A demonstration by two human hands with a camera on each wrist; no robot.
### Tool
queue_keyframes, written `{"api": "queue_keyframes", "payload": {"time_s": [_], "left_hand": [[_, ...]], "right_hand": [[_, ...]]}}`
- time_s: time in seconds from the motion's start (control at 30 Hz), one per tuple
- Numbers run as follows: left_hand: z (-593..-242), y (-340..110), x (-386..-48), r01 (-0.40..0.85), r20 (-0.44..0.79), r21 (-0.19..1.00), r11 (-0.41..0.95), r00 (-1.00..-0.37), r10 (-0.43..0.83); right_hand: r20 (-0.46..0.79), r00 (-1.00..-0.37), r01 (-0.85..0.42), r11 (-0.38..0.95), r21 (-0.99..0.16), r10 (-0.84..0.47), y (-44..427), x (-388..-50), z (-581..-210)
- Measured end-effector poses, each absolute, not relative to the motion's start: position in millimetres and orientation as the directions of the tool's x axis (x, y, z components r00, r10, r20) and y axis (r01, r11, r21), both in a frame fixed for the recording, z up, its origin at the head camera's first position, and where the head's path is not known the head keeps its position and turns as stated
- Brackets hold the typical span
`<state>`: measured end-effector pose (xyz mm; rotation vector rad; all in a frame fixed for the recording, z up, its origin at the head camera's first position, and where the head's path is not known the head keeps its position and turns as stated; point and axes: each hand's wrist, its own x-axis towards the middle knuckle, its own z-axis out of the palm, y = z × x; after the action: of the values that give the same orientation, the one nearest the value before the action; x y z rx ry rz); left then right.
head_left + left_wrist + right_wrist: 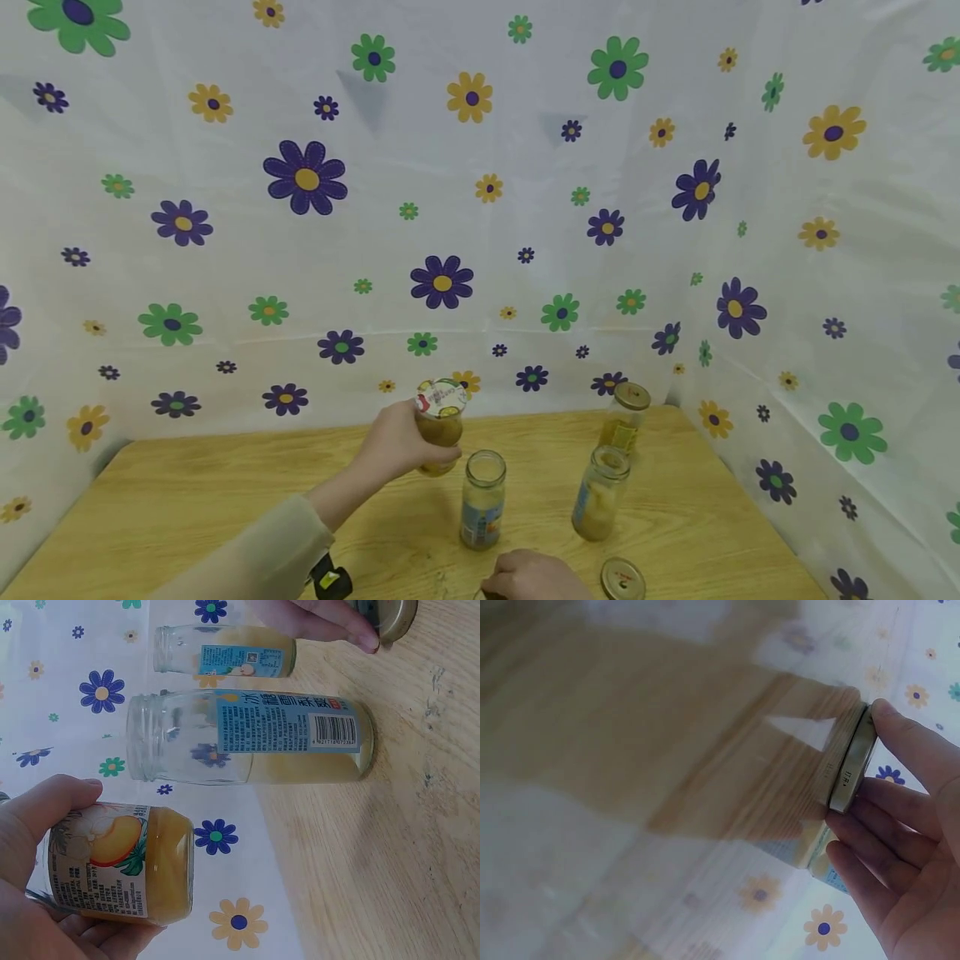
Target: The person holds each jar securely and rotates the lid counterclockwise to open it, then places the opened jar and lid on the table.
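My left hand [397,442] grips a jar of yellow fruit [441,428] with a patterned lid, left of an uncapped blue-labelled jar [482,510]. In the left wrist view, the fingers and thumb of my left hand [26,855] wrap the peach-labelled jar [112,862], raised off the table. My right hand [536,575] is low at the front edge of the head view. In the right wrist view, my right hand [911,840] pinches a gold metal lid [853,761] by its rim, close to the wood surface.
A second uncapped blue-labelled jar [600,500] stands to the right, with a gold-lidded jar [624,421] behind it. Another gold lid [622,578] lies flat near the front. A black object [330,578] is by the left sleeve. Flowered sheeting [525,167] surrounds the wooden table [225,500].
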<state>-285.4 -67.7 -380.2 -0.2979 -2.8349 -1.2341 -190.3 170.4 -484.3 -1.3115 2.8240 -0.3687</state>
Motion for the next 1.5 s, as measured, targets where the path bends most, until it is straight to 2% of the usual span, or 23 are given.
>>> {"api": "queue_keyframes", "payload": {"time_s": [0.13, 0.47, 0.73, 0.97, 1.23, 1.4, 1.5], "left_hand": [[-375, -71, -279, 0.205, 0.117, 0.719, 0.665, -0.978, 0.174], [-370, -76, -260, 0.197, 0.093, 0.767, 0.61, -0.976, 0.199], [-370, -76, -251, 0.247, 0.127, 0.778, 0.578, -0.962, 0.24], [-372, -80, -242, 0.275, 0.136, 0.787, 0.553, -0.951, 0.278], [-376, -83, -232, 0.273, 0.111, 0.789, 0.55, -0.945, 0.308], [-380, -83, -230, 0.273, 0.105, 0.798, 0.538, -0.941, 0.321], [-384, -85, -228, 0.283, 0.105, 0.804, 0.523, -0.934, 0.342]], "right_hand": [[0.078, -0.663, -0.74, 0.635, -0.219, -0.745, 170, -191, -483], [0.147, -0.638, -0.766, 0.603, -0.22, -0.756, 171, -190, -485], [0.125, -0.644, -0.762, 0.618, -0.195, -0.754, 170, -191, -484], [0.125, -0.648, -0.757, 0.616, -0.22, -0.751, 171, -192, -487], [0.149, -0.588, -0.804, 0.555, -0.213, -0.795, 175, -194, -489], [0.159, -0.586, -0.803, 0.544, -0.241, -0.795, 179, -204, -510], [0.162, -0.581, -0.808, 0.54, -0.237, -0.798, 185, -215, -537]]}}
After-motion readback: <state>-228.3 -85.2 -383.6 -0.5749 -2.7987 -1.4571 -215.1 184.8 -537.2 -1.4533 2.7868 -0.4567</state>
